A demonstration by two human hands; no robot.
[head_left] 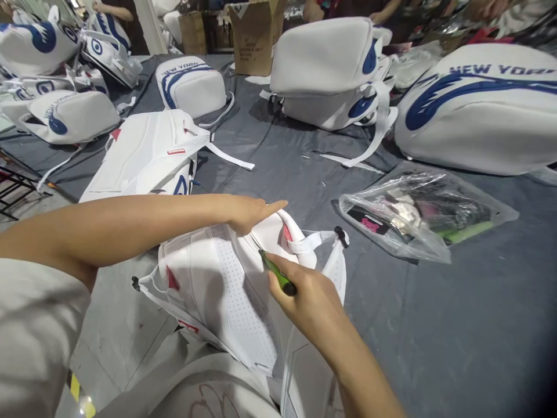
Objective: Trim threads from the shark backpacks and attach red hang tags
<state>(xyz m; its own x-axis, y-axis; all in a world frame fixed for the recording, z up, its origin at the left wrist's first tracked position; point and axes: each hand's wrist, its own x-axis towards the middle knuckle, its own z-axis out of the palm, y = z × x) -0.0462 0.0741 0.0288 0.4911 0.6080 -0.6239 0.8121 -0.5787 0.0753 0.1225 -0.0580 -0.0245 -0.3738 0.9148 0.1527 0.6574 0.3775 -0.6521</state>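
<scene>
A white backpack (217, 284) lies back side up at the table's near edge, its perforated padded panel and shoulder straps facing me. My left hand (250, 212) rests flat on its top near the carry handle (296, 229), fingers stretched out to the right. My right hand (304, 296) is closed around a small green-handled tool (278, 276), whose tip touches the backpack's padded panel just below my left hand.
A clear plastic bag (418, 215) of small parts lies to the right on the grey table cloth (456, 325). Several white backpacks with blue "NEW YORK" print lie around the table, one close by (152, 154). A cardboard box (255, 35) stands at the back. Other people's arms show along the far edge.
</scene>
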